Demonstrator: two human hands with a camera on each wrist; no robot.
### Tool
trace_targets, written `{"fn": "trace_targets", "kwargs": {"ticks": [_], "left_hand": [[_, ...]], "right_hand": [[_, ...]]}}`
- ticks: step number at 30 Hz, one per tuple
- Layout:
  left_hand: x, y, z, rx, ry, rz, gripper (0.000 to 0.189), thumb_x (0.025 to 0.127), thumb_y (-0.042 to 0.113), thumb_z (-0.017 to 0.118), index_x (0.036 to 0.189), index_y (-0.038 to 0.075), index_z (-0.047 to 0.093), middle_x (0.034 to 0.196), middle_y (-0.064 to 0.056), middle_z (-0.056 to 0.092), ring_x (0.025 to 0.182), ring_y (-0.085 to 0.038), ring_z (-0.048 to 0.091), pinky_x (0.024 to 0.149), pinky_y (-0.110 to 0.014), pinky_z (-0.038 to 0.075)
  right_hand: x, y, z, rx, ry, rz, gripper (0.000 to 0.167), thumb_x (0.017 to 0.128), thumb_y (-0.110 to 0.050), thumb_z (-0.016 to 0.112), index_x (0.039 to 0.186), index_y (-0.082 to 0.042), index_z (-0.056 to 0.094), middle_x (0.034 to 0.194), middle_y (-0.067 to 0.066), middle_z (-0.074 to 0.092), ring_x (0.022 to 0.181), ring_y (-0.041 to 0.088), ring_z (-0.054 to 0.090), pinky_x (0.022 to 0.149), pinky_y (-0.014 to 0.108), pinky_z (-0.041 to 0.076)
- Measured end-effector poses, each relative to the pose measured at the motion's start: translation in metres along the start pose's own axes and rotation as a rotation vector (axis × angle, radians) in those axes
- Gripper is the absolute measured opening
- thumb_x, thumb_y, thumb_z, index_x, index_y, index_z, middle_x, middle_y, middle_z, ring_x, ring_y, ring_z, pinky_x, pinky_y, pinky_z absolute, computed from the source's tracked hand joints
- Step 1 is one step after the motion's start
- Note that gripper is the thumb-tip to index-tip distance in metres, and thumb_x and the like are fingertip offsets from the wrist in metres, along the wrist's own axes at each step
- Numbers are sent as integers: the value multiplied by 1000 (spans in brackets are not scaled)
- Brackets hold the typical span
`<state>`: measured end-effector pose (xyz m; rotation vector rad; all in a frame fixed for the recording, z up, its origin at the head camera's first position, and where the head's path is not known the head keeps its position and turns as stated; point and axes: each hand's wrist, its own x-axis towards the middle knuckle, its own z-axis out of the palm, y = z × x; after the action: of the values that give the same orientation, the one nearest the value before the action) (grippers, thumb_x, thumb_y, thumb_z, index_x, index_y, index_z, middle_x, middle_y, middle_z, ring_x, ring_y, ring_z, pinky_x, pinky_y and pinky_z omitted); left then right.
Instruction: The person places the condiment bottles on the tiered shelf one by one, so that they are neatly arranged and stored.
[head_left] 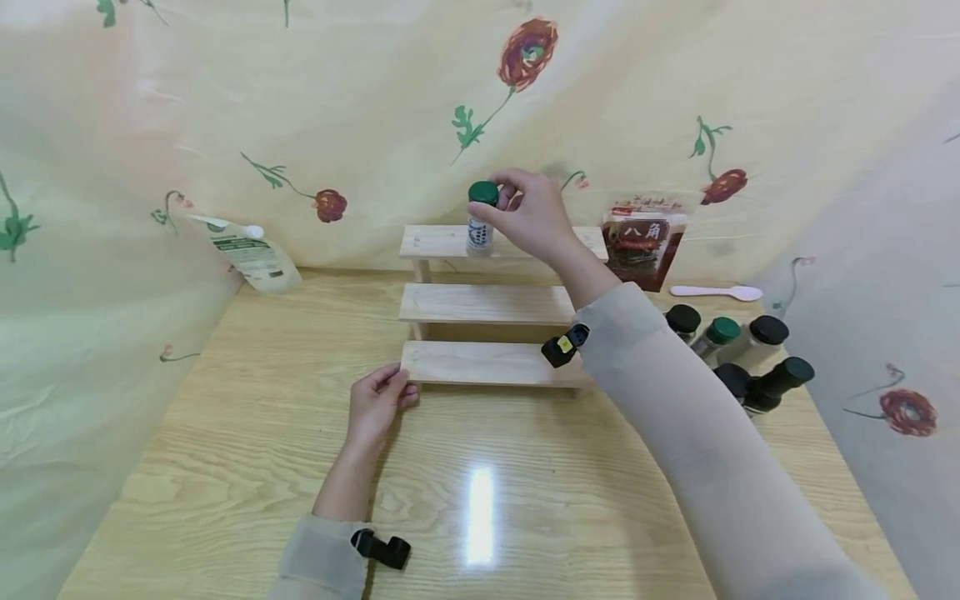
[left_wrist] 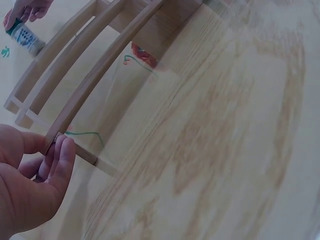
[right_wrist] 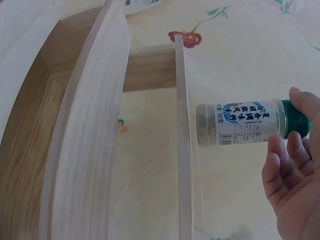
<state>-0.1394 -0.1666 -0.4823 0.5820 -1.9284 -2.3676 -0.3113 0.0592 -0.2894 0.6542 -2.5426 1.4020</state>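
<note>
**Narrow footing is inviting a topple**

The tabletop (head_left: 247, 433) is bearing the whole layout, and the three-tier rack (head_left: 487, 302) is standing toward its far side; clock places here are counting from the rack's middle in the head view. A sideways nudge could be sliding the rack, since only its left end is being steadied.

The right sleeve (head_left: 675, 417) is crossing over the rack's right end and partly hiding the other jars (head_left: 741, 352), between 3 and 4 o'clock. They are standing close together, so a low sweep of that forearm could be knocking several over. The pouch (head_left: 643, 246), at 2 o'clock, is standing near the same arm and could be getting brushed down.

At 8 o'clock, the left grip (head_left: 377, 402) is pinching the bottom tier's left end; a tug there could be jolting every tier.

At 12 o'clock, the right grip (head_left: 534, 212) is clamping the jar (head_left: 481, 223) by its green cap (head_left: 483, 192), fingertips and thumb together on it. The jar is staying upright at the top tier; whether its base is touching the board, I cannot tell. Being held only by the top, it could be tilting if its base is catching the board's edge, or falling if released too near the front.
</note>
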Motion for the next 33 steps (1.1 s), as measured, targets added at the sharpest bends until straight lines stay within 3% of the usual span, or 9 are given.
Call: {"fn": "trace_targets", "kwargs": {"ticks": [5, 17, 26, 33], "left_hand": [[0, 1, -1, -1, -5, 4, 34, 99, -3, 61, 130, -16, 56, 91, -11, 66, 77, -16, 70, 75, -28, 66], [4, 0, -2, 9, 1, 0, 33, 99, -2, 62, 129, -15, 58, 90, -12, 67, 75, -15, 70, 75, -28, 66], [4, 0, -4, 6, -6, 2, 33, 99, -3, 62, 129, -16, 58, 91, -12, 66, 76, -15, 70, 76, -27, 66], [4, 0, -4, 21, -9, 6, 34, 99, -3, 62, 130, -15, 58, 90, -11, 66, 75, -14, 70, 77, -28, 66]], "right_hand": [[9, -3, 16, 26, -9, 20, 36, 88, -37, 80, 111, -10, 71, 84, 4, 55, 73, 20, 53, 56, 25, 46], [29, -9, 37, 1, -30, 52, 39, 89, -40, 79, 114, -12, 69, 87, 3, 56, 83, 19, 53, 68, 24, 49], [39, -16, 50, -8, -65, 69, 44, 91, -40, 77, 122, -10, 66, 94, 8, 57, 86, 18, 53, 70, 22, 49], [40, -17, 56, -50, -82, 95, 51, 93, -43, 74, 132, -12, 61, 92, 3, 54, 87, 16, 52, 68, 21, 47]]}}
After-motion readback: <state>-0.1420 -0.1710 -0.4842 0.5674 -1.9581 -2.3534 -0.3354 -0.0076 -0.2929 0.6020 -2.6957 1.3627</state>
